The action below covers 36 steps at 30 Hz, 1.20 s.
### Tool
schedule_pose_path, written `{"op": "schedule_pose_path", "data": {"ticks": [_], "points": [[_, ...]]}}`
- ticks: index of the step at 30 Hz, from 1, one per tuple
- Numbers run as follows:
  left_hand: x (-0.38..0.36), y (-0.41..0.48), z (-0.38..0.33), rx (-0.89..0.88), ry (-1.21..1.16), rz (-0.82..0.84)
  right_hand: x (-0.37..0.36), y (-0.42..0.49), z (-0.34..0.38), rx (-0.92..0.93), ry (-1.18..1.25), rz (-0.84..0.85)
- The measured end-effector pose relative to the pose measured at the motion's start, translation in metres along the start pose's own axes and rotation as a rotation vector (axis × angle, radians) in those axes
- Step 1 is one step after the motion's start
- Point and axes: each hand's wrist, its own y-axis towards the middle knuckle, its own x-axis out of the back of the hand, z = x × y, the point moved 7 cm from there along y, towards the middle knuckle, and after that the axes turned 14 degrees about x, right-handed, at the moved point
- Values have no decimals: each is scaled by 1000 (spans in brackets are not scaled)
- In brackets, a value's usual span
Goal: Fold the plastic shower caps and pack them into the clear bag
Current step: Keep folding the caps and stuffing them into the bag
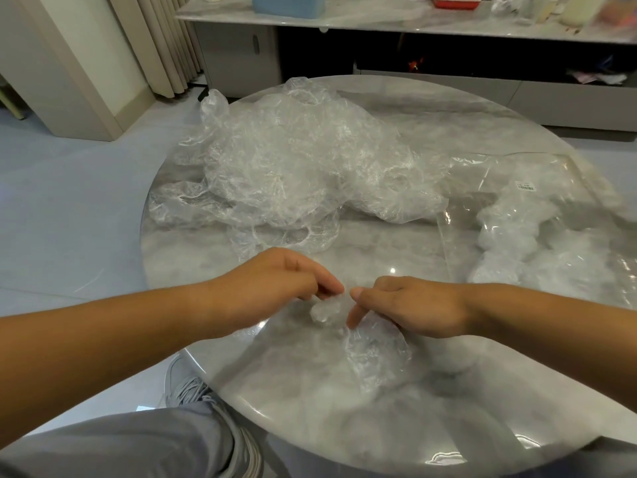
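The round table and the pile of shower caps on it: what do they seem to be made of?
Round table: probably polished marble or marble-look stone; grey-white veins, glossy surface with light reflections. Shower caps: thin clear plastic film; finely crinkled, shiny, and the tabletop shows through them.

Round grey marble table (431, 112) on a pale glossy floor (69, 208), glinting with reflected light near its front edge. Beyond the far edge, a long low cabinet (241, 60) with marble top; at far left, pleated beige curtains (169, 39).
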Motion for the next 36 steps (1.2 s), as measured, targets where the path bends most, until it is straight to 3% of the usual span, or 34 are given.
{"op": "schedule_pose_path", "data": {"ticks": [5,8,12,20,25,27,30,33,36], "points": [[-43,-10,11,-60,528,208,4,-7,-8,16,324,-51],[-48,-9,14,-39,575,213,12,-23,-23,-5,515,-62],[-47,-3,11,26,401,227,5,-36,-36,-58,584,46],[-48,14,18,323,-299,222,9,-12,-18,55,1147,-198],[-35,10,26,443,-617,235,-5,-5,-25,-13,1224,-245],[-23,12,28,382,-534,85,-8,-3,-26,-31,1219,-236],[-10,12,16,226,-148,-124,-8,-1,-26,-54,1211,-240],[-24,12,4,204,153,-39,-5,-3,-22,-40,1215,-239],[-36,16,6,261,251,41,3,-9,-14,9,1239,-298]]}}
